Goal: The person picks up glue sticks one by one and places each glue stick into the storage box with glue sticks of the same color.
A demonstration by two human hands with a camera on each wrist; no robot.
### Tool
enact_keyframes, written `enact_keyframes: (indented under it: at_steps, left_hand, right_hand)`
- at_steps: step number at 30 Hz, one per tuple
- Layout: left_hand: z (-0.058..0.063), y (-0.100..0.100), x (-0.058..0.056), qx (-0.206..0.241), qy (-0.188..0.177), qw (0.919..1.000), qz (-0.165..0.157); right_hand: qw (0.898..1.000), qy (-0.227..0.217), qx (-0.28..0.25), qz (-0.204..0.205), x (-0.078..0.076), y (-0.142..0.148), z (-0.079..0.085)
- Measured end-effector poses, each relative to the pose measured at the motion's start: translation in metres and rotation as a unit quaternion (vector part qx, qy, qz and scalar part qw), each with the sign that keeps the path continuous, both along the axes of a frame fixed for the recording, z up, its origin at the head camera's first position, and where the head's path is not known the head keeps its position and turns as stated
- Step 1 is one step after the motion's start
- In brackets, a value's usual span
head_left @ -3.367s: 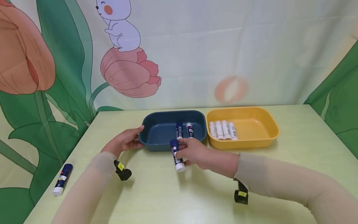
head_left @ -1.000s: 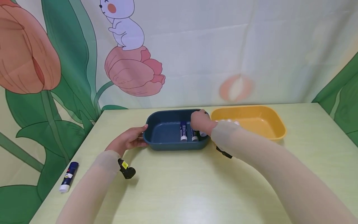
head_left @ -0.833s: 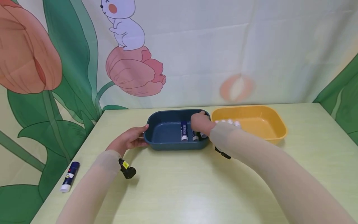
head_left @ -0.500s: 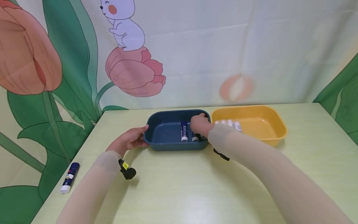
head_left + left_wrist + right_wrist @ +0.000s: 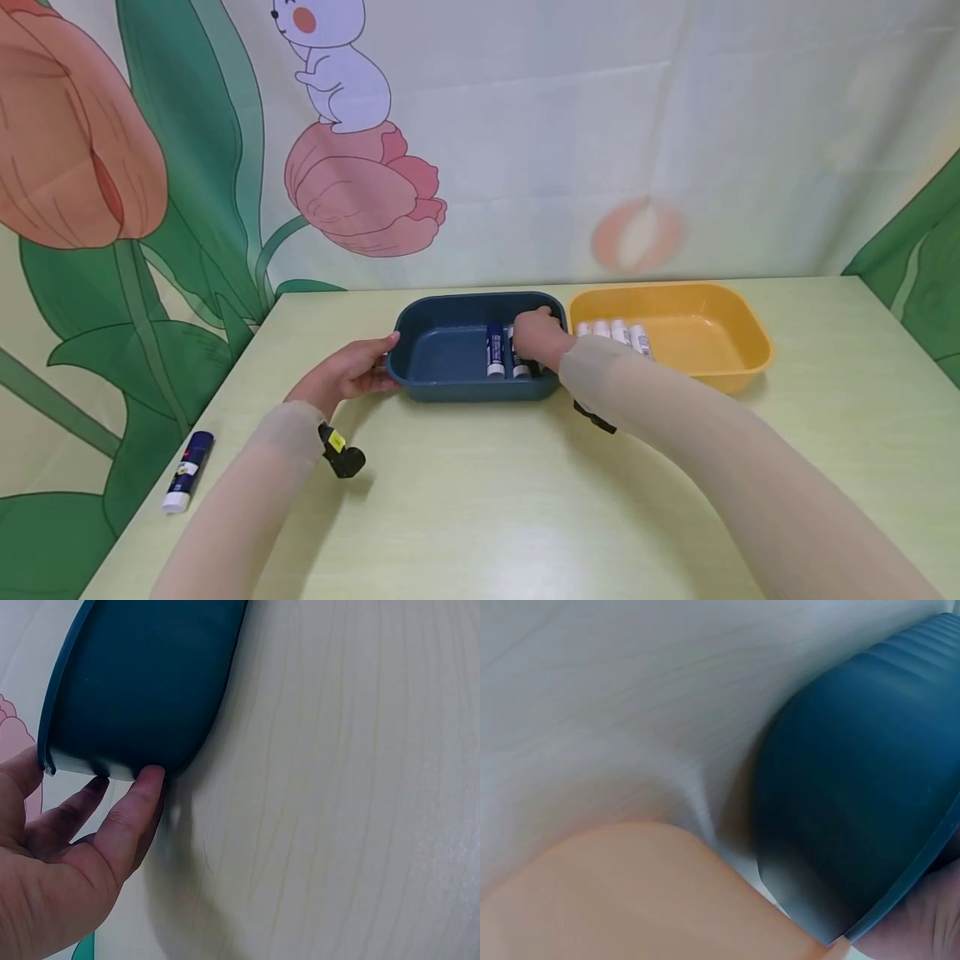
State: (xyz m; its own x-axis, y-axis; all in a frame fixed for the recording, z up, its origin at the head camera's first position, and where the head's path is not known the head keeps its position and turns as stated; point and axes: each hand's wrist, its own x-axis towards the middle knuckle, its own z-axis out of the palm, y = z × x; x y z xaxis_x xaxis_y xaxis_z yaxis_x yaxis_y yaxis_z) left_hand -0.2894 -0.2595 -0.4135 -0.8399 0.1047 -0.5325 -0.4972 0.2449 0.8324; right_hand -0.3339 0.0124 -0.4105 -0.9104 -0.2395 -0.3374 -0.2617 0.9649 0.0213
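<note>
My left hand [image 5: 348, 377] grips the left end of the blue bin [image 5: 450, 392], thumb at the rim and fingers against the outer wall [image 5: 135, 690]. My right hand [image 5: 538, 335] reaches over the front into the bin's right end, and in the right wrist view the palm [image 5: 919, 919] shows just inside the rim. A dark blue glue stick with a white end [image 5: 495, 352] lies in the bin; a second glue stick [image 5: 519, 363] lies beside it, right at the hand. A third is almost wholly covered by that hand. The right fingertips are hidden, so I cannot tell their hold.
A yellow bin [image 5: 712, 379] stands close to the right of the blue one, with several white tubes [image 5: 619, 332] at its left end. Another dark blue glue stick [image 5: 187, 472] lies near the table's left edge. A printed cloth [image 5: 525, 167] hangs behind the table.
My right hand has carried a glue stick from before the blue bin into its right end, beside the two there. Its white end, visible a second ago, is now mostly covered. My left hand stays put.
</note>
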Motion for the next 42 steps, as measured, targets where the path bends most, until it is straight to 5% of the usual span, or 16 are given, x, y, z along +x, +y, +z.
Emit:
enact_keyframes:
  at_steps: [6, 8, 10, 14, 16, 21, 26, 34, 42]
  left_hand:
    - [0.000, 0.000, 0.002, 0.005, 0.000, 1.0000, -0.001]
    - [0.000, 0.000, 0.002, 0.008, 0.000, 1.0000, -0.002]
    - [0.000, 0.000, 0.002, 0.010, 0.000, 1.0000, -0.002]
    - [0.001, 0.000, 0.001, 0.017, 0.002, 0.9998, 0.000]
    - [0.001, 0.001, 0.001, 0.018, 0.004, 0.9998, 0.002]
    - [-0.001, 0.004, 0.001, 0.013, 0.003, 0.9999, 0.000]
    - [-0.001, 0.003, 0.002, 0.014, 0.006, 0.9999, 0.001]
    - [-0.001, 0.004, 0.004, 0.008, 0.022, 0.9997, -0.002]
    - [-0.001, 0.004, 0.003, -0.035, 0.042, 0.9984, -0.018]
  right_hand:
    - [0.995, 0.046, 0.063, 0.061, -0.078, 0.001, -0.091]
    - [0.996, 0.055, 0.041, 0.064, -0.089, 0.004, -0.102]
    - [0.998, 0.034, 0.015, 0.055, -0.077, 0.006, -0.077]
    - [0.999, -0.011, -0.010, 0.046, -0.016, 0.011, 0.021]
    - [0.998, -0.006, -0.025, 0.054, 0.008, 0.016, 0.055]
    - [0.987, 0.012, -0.148, 0.062, 0.050, 0.039, 0.096]
    - [0.966, 0.057, -0.242, 0.074, 0.088, 0.066, 0.096]
    - [0.941, 0.062, -0.318, 0.094, 0.135, 0.092, 0.053]
    - [0.943, 0.032, -0.278, 0.180, 0.165, 0.109, 0.019]
